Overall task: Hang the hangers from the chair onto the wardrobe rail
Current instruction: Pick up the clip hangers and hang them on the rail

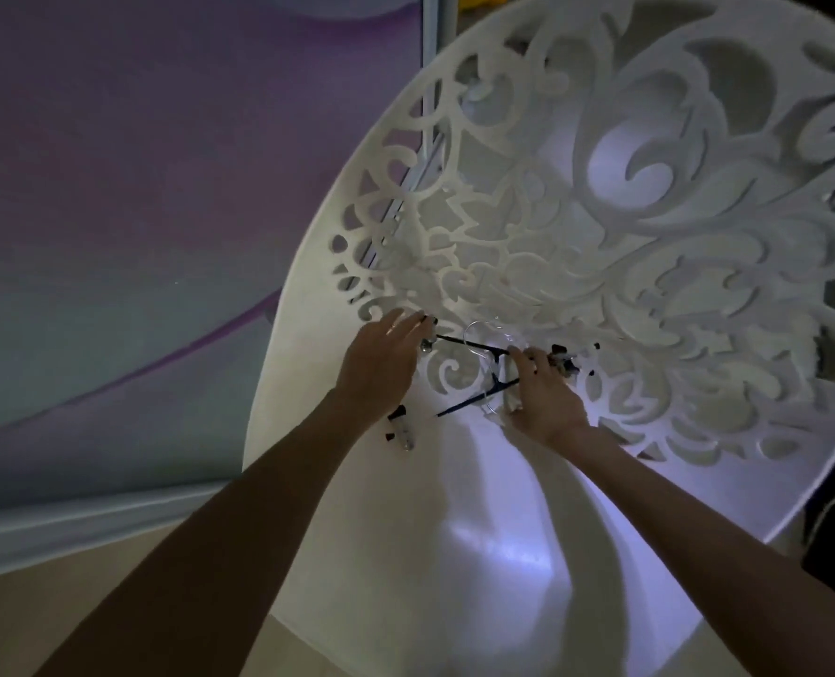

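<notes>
Thin dark clip hangers (474,378) with metal hooks and clips lie on the seat of a white chair (479,554), where the seat meets its carved openwork back (649,212). My left hand (381,364) reaches over the left end of one hanger bar, fingers fairly straight, fingertips at the clip there. My right hand (542,398) grips the middle of the hangers by the hook. Another clip (400,430) lies loose-looking below my left wrist. The wardrobe rail is out of view.
A purple and grey patterned sliding door (137,212) fills the left side, with its pale frame and track along the floor (64,525). Light tan floor (88,603) shows at the bottom left. Dark gaps and cables sit at the far right edge.
</notes>
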Motion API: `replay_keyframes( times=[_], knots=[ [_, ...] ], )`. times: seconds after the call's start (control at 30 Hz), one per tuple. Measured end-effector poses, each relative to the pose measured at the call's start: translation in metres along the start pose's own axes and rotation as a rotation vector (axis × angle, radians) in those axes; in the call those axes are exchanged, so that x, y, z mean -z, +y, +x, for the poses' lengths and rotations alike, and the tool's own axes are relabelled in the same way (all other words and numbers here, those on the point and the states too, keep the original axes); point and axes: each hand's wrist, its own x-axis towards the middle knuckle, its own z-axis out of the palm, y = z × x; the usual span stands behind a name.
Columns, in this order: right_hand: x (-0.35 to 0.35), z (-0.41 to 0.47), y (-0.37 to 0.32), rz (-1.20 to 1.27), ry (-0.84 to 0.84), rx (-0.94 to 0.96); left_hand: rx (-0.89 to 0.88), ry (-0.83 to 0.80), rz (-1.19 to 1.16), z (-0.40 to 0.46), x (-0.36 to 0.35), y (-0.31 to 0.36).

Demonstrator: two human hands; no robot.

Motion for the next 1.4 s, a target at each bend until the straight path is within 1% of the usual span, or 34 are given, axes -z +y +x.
replay_keyframes(
  times=[0.07, 0.17, 0.2, 0.23, 0.33, 0.4, 0.5, 0.6, 0.7, 0.73, 0.8, 0.87, 0.9, 0.97, 1.0, 1.03, 1.07, 1.13, 1.2, 1.27, 1.33, 1.4],
  knots=[
    [0.002, 0.002, 0.004, 0.007, 0.034, 0.029, 0.021, -0.082, 0.079, 0.011, -0.004, 0.004],
    [0.008, 0.003, 0.01, -0.068, 0.073, 0.095, 0.126, -0.251, 0.177, 0.019, 0.0, 0.012],
    [0.007, 0.002, 0.013, -0.071, 0.104, 0.111, 0.137, -0.302, 0.201, 0.021, 0.001, 0.012],
    [0.005, 0.0, 0.015, -0.066, 0.135, 0.13, 0.127, -0.32, 0.198, 0.021, 0.0, 0.012],
    [0.0, -0.007, 0.025, -0.074, 0.155, 0.173, 0.064, -0.394, 0.046, 0.018, 0.003, 0.009],
    [-0.001, -0.012, 0.031, -0.03, 0.129, 0.192, 0.021, -0.393, -0.053, 0.017, 0.006, 0.008],
    [0.001, -0.019, 0.037, 0.143, 0.105, 0.203, 0.045, -0.379, -0.042, 0.012, 0.019, 0.009],
    [0.002, -0.022, 0.035, 0.29, 0.1, 0.165, 0.125, -0.451, -0.054, -0.003, 0.027, 0.009],
    [0.002, -0.025, 0.023, 0.513, 0.103, -0.002, 0.16, -0.449, -0.022, -0.018, 0.031, 0.018],
    [0.001, -0.025, 0.019, 0.584, 0.129, -0.047, 0.163, -0.454, 0.007, -0.022, 0.031, 0.023],
    [-0.006, -0.024, 0.01, 0.741, 0.236, -0.162, 0.175, -0.531, 0.021, -0.03, 0.031, 0.032],
    [-0.013, -0.018, 0.002, 0.929, 0.312, -0.356, 0.214, -0.656, -0.023, -0.034, 0.03, 0.039],
    [-0.016, -0.014, -0.001, 1.002, 0.298, -0.44, 0.252, -0.697, -0.065, -0.034, 0.03, 0.04],
    [-0.022, -0.006, -0.005, 1.108, 0.16, -0.553, 0.318, -0.722, -0.104, -0.03, 0.032, 0.041],
    [-0.025, -0.002, -0.008, 1.124, 0.116, -0.582, 0.308, -0.722, -0.08, -0.027, 0.034, 0.04],
    [-0.029, 0.002, -0.009, 1.103, 0.106, -0.596, 0.272, -0.724, -0.03, -0.023, 0.035, 0.039],
    [-0.03, 0.004, -0.011, 1.084, 0.132, -0.599, 0.244, -0.727, 0.026, -0.019, 0.036, 0.038],
    [-0.031, 0.005, -0.013, 1.131, 0.191, -0.585, 0.266, -0.771, 0.092, -0.01, 0.035, 0.037],
    [-0.026, 0.0, -0.013, 1.274, 0.229, -0.554, 0.355, -0.863, 0.072, -0.002, 0.033, 0.041],
    [-0.017, -0.004, -0.011, 1.514, 0.21, -0.502, 0.393, -0.901, 0.054, 0.006, 0.031, 0.046],
    [-0.006, -0.005, -0.01, 1.739, 0.134, -0.48, 0.39, -0.817, 0.016, 0.012, 0.028, 0.046],
    [0.002, -0.003, -0.007, 1.801, 0.044, -0.509, 0.383, -0.672, -0.065, 0.015, 0.025, 0.041]
  ],
)
